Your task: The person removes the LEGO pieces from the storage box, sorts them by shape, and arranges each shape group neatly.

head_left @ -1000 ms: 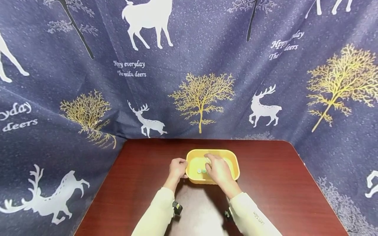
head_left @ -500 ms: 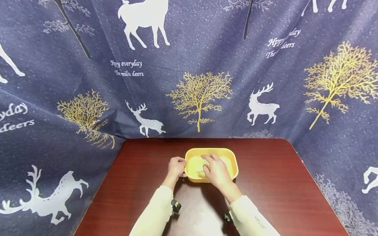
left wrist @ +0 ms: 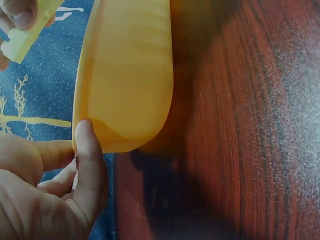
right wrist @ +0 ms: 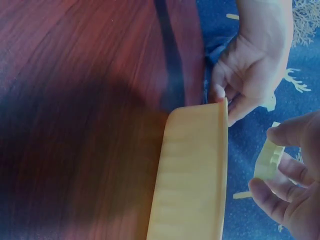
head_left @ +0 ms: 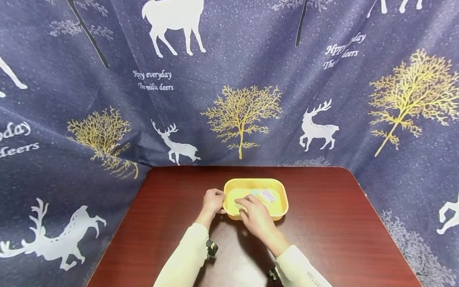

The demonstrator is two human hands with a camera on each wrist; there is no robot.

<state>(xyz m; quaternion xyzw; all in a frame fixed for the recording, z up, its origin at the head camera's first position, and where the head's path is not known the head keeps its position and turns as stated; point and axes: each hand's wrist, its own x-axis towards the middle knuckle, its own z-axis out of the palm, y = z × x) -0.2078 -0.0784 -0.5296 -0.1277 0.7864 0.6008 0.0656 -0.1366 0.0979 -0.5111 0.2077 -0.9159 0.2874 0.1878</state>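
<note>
A yellow rectangular plastic bin (head_left: 283, 209) stands on the table. My left hand (head_left: 213, 200) pinches the rim at its left end; the left wrist view shows my fingers (left wrist: 90, 165) on the bin's corner. Over the left half of the bin, my right hand (head_left: 255, 215) holds a small pale yellow piece with bumps along one edge (right wrist: 269, 159) between thumb and fingers. Inside the bin lie a strip with a purple and white pattern (head_left: 268, 195) and a small teal piece (head_left: 255, 192). My right hand hides part of the bin's floor.
The reddish-brown wooden table (head_left: 322, 223) carries the bin near its far edge. Behind and beside it hangs a blue cloth with deer and trees (head_left: 229, 59). Small black devices sit at both wrists, such as the left wrist device (head_left: 211, 248).
My right hand has moved left across the bin, uncovering the purple-patterned strip and teal piece. The small round greenish pieces seen earlier are now hidden behind it. My left hand stays on the rim.
</note>
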